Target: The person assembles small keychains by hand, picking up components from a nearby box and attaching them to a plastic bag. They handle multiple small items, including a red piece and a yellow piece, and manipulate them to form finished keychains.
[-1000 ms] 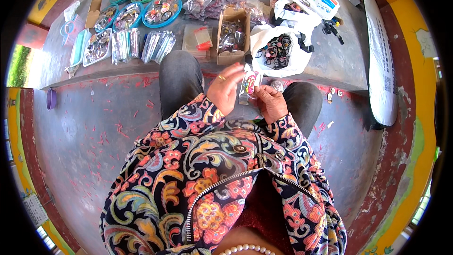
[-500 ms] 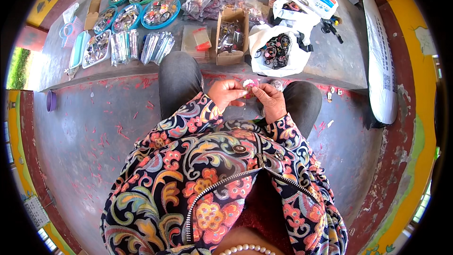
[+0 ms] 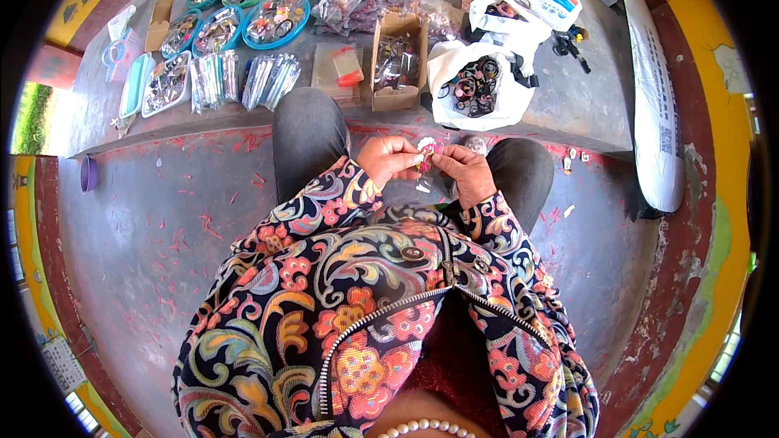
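Observation:
A small magenta item with a white part (image 3: pixel 427 146) is held up between my two hands, above the gap between my knees. My left hand (image 3: pixel 386 161) pinches its left side between thumb and fingers. From the other side, the thumb and forefinger of my right hand (image 3: pixel 469 176) grip its right edge. What exactly it is stays too small to tell; it may be partly in clear plastic. Straight ahead, a white plastic bag (image 3: pixel 445 113) holds dark elastic hair ties (image 3: pixel 479 85) with coloured bits. Left of that bag stands an open cardboard box (image 3: pixel 381 103) with small wrapped items.
On the raised grey ledge (image 3: pixel 560 118) lie clear packets (image 3: pixel 333 67), bundled slim packets (image 3: pixel 270 81), blue basins (image 3: pixel 281 43) of small goods and a white tray (image 3: pixel 151 109). A long white wrapped panel (image 3: pixel 653 105) leans at right. Red scraps (image 3: pixel 207 225) litter the floor.
The magenta item has turned slightly and shows more of its surface. My right thumb and fingers have shifted a little on it. The left hand stays nearly in place.

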Action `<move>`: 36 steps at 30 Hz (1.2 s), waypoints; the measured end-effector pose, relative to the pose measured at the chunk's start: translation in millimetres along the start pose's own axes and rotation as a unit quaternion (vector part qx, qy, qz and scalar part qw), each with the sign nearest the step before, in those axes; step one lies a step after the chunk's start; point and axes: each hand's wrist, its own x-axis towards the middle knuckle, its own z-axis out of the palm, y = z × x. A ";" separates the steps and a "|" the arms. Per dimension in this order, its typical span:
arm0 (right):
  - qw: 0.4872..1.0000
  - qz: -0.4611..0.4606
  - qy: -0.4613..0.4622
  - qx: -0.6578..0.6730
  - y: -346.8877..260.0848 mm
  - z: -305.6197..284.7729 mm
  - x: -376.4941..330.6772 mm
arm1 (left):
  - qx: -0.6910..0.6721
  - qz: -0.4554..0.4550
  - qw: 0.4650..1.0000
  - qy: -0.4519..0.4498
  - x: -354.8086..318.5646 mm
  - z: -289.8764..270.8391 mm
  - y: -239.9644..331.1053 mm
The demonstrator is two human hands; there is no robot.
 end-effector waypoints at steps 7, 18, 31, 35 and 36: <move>0.993 0.026 -0.111 -0.039 0.8 -1.8 2.8 | 0.143 -0.006 0.990 0.011 0.2 1.1 -0.1; 0.996 0.052 -0.037 0.058 7.5 -10.2 4.2 | 0.150 -0.015 0.988 -0.022 0.0 -0.9 2.1; 0.999 0.010 -0.037 0.035 13.8 -10.0 7.7 | 0.195 0.005 0.981 -0.008 1.3 -2.1 -4.6; 0.996 0.045 -0.038 0.068 9.0 -6.1 5.2 | 0.189 0.017 0.982 0.001 2.3 0.6 -5.4; 0.994 0.058 -0.040 0.082 8.0 -5.4 4.2 | 0.191 0.018 0.981 0.003 1.4 2.2 -3.8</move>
